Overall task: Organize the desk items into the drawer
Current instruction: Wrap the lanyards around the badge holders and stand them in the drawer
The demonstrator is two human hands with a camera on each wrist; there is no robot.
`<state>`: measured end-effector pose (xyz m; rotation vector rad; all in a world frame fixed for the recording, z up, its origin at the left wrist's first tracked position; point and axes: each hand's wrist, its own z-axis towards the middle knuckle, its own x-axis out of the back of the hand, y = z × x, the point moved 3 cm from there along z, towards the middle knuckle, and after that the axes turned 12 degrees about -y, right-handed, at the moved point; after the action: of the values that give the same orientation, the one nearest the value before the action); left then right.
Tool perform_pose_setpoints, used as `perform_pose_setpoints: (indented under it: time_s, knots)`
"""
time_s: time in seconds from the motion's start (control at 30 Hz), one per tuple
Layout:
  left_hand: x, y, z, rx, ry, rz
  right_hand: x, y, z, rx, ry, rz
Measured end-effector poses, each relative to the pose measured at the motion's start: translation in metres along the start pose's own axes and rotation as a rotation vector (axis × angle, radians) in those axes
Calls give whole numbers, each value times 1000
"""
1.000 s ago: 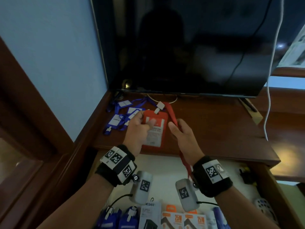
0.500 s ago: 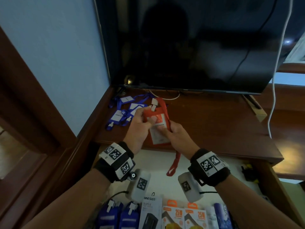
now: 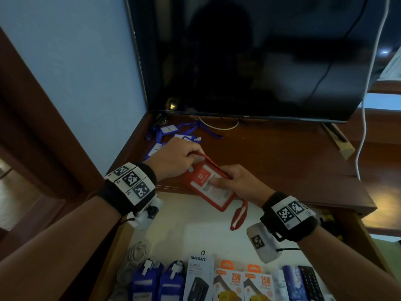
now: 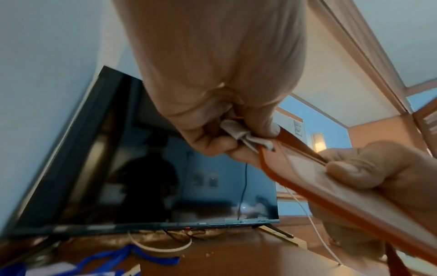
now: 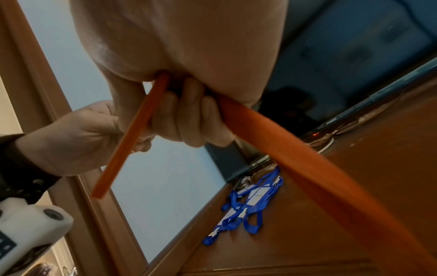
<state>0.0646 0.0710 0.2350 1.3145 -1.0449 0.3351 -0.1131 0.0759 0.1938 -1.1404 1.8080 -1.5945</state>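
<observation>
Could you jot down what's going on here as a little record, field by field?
Held item: red badge holder with red strap
Left hand: pinches the holder's top end at the clip
Right hand: grips the holder, thumb on its face
Position: above the drawer's back edge
On desk: blue badge holders, dark screen
In drawer: boxes, blue holders, coiled cable

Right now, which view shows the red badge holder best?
Head view: the red badge holder shows its whole printed face, held by both hands. Left wrist shows only its clip end and one slanted edge; right wrist shows just a thin edge-on sliver beside the strap.
</observation>
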Motion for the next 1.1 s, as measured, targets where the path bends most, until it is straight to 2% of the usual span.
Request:
perform_pose_setpoints:
  time_s: [0.07,0.17,0.27,0.3,0.4,0.53,0.6,0.67,0.77,0.9,1.1]
  knots:
    - [0,-3,-1,51,-1,-149,0,2,-1,-22,-6,13]
    - [-3,-8,-2,181,-17,-518,1,4,-3,-26,-3,-5]
    - [-10,-17,-5,339,112,-848,-1,5,-5,12,17,-8]
    - [-12,-19,-6,368,122,-896,-1,4,-6,23,22,-8]
    - [-16,-21,-7,405,60,-756,0,4,-5,27,23,-25]
    - [-7,-10,-10,220,7,-464,2,7,-5,22,16,-29]
    - [-7,-6,-13,167,-109,-363,3,9,-4,9,24,-30]
    - [-10,-4,-14,183,-237,-257,4,8,-2,10,22,-35]
    - [-19,-4,-13,177,-333,-102,3,5,0,37,11,-4]
    - [-27,-7,-14,184,-336,-341,2,5,2,76,35,45]
    - [-22,-19,-20,224,-197,-523,12,20,-4,61,44,231]
